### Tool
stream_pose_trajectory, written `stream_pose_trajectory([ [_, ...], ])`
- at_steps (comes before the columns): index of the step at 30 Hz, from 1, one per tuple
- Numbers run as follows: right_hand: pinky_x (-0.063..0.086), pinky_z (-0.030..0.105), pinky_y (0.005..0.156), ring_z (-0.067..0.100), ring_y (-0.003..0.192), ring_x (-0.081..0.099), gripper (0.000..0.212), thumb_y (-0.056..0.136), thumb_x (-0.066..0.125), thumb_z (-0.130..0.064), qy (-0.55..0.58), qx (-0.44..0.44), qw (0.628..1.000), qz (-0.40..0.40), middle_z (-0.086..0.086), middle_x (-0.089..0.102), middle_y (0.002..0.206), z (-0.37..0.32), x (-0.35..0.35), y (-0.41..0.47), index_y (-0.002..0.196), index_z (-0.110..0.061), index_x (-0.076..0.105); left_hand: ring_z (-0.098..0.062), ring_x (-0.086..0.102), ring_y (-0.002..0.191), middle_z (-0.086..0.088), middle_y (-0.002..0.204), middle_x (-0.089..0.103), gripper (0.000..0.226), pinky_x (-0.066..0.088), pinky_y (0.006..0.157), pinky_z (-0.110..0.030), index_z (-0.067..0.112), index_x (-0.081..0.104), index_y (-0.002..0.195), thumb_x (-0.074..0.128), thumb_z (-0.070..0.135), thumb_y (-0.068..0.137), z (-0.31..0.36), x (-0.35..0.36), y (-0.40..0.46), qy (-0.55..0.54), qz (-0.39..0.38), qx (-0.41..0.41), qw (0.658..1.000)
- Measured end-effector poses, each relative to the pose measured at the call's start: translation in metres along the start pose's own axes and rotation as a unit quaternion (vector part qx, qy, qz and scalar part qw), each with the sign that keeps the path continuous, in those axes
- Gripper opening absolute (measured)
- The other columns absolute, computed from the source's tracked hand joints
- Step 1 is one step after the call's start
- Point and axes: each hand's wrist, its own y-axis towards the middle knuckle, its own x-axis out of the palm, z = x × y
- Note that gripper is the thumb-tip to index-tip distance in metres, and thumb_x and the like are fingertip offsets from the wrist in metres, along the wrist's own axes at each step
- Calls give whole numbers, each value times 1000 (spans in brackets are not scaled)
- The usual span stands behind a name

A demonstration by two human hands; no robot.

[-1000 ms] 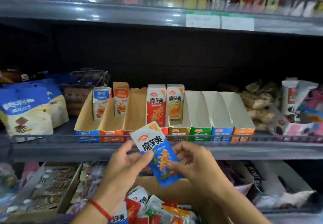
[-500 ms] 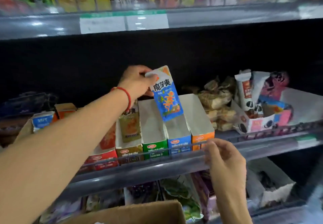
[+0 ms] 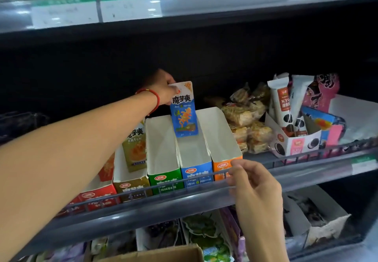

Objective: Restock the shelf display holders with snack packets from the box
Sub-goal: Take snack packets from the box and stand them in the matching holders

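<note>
Blue "魔芋爽" packet (image 3: 184,111), "KTO" carton (image 3: 283,101)

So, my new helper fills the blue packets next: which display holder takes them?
Look on the middle wire-fronted shelf, at the row of slanted cardboard display holders. The blue-fronted holder stands between the green-fronted holder and the orange-fronted holder. Only this one has a blue snack packet in it, held by the left hand.

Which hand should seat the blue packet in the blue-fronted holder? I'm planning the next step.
Left. The left hand already pinches the blue packet upright over the blue-fronted holder; the right hand rests on the shelf rail.
</note>
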Motion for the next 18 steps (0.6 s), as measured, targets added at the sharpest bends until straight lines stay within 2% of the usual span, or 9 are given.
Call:
stream_pose_trajectory([
  [3, 59, 38, 73, 18, 81, 71, 9, 96, 65, -24, -3, 11, 1000, -5, -1, 74, 79, 1, 1, 1, 91, -27, 72, -18, 73, 80, -5, 98, 72, 2, 63, 78, -37, 21, 67, 97, 66, 20, 98, -1, -3, -1, 36, -18, 17, 999],
  [6, 61, 44, 78, 20, 81, 71, 11, 96, 65, -20, -8, 19, 1000, -8, -1, 75, 79, 2, 2, 1, 90, -26, 73, -14, 68, 80, -4, 100, 73, 14, 56, 72, -30, 15, 73, 106, 72, 22, 94, -7, 1, -4, 85, -59, 29, 994],
  [9, 60, 41, 75, 18, 78, 70, 12, 96, 65, -18, -9, 19, 1000, -20, -1, 74, 77, 1, 1, 0, 90, -25, 73, -14, 63, 91, -2, 106, 74, 20, 48, 78, -28, 15, 76, 108, 76, 25, 91, -18, 13, -8, 122, -64, 37, 990],
  [13, 55, 31, 69, 16, 73, 69, 11, 96, 65, -18, -12, 17, 999, -33, 0, 73, 74, 1, 3, -2, 90, -24, 73, -11, 61, 95, 1, 108, 73, 14, 45, 81, -28, 18, 76, 106, 72, 24, 94, -31, 27, -9, 128, -73, 46, 988],
  [18, 52, 27, 67, 14, 71, 69, 11, 96, 65, -18, -24, 11, 999, -47, 0, 74, 74, 4, 9, -4, 89, -24, 72, -14, 59, 105, 4, 110, 66, 4, 45, 85, -32, 28, 72, 98, 71, 28, 94, -40, 27, -2, 121, -90, 39, 988],
])
